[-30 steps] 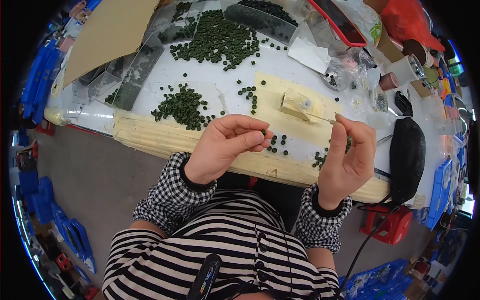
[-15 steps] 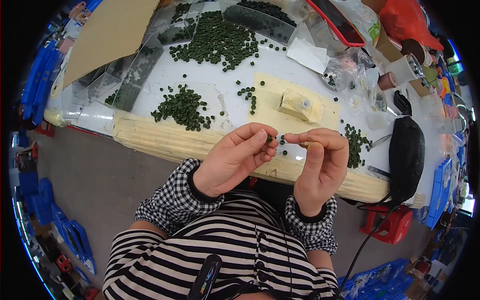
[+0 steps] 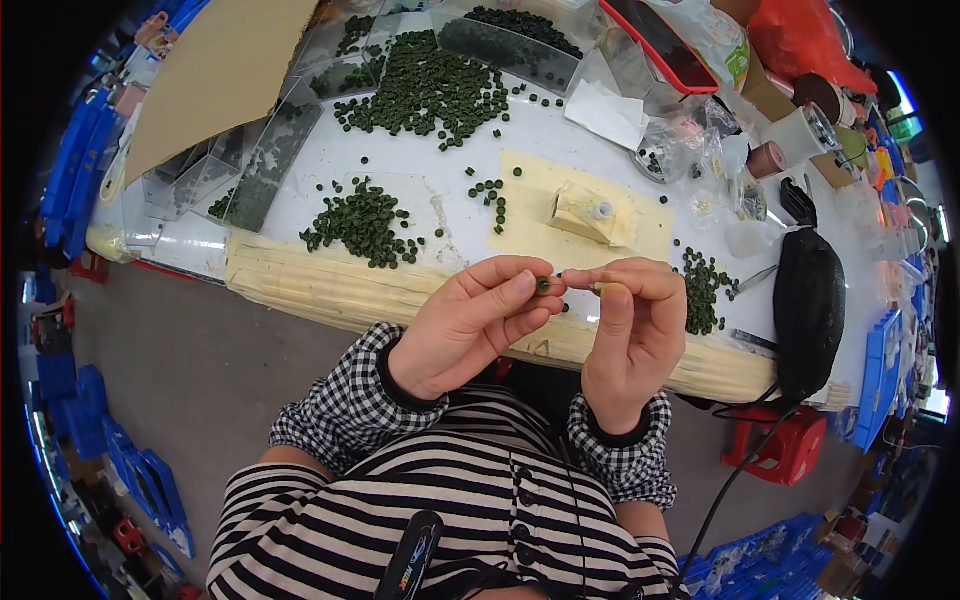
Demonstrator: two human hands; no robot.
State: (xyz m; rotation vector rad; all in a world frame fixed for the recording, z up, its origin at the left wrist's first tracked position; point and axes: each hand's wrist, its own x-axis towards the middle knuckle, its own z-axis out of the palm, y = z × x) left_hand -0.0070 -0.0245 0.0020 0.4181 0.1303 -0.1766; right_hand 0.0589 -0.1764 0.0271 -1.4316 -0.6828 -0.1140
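Observation:
My left hand (image 3: pixel 470 325) pinches a small, round, dark green piece (image 3: pixel 543 285) between thumb and fingertips. Facing it, my right hand (image 3: pixel 637 335) is closed on a thin, pale, pin-like tool (image 3: pixel 598 287), mostly hidden by the fingers. Its narrow end points left and meets the green piece, or nearly so. Both hands are raised above the front edge of the table. Beyond them, a block wrapped in cream tape (image 3: pixel 590 215), with a short grey tube on top, rests on a cream sheet (image 3: pixel 520 225). A few loose green pieces (image 3: pixel 487 188) lie beside it.
Piles of green pieces lie at left (image 3: pixel 360 225), far back (image 3: pixel 430 85) and right (image 3: pixel 704 290). Clear plastic trays (image 3: pixel 275 160) and cardboard (image 3: pixel 215 75) stand at left. At right are a red-cased phone (image 3: pixel 665 45), a black pouch (image 3: pixel 808 310) and tweezers (image 3: pixel 757 279).
My hands have come closer together. The tip of the thin tool has moved up to the green piece, which now shows more fully between my left fingertips.

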